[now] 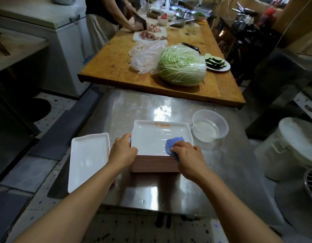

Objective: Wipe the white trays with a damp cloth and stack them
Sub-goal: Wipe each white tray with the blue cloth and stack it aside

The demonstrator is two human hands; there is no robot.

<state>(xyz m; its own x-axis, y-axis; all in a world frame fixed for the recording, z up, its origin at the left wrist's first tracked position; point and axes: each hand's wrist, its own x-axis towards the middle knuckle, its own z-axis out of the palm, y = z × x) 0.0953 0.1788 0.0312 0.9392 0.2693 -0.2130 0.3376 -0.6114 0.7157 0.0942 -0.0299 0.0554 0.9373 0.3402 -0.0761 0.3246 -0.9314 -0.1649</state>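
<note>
The top tray sits on the stack at the middle of my steel desk. My right hand has its grip clamped on the blue cloth, pressed to the tray's near right corner. My left hand grips its left rim. 1 more tray lies just left; a water tub stands right.

steel table, tray stack, lone white tray, clear water tub
</note>
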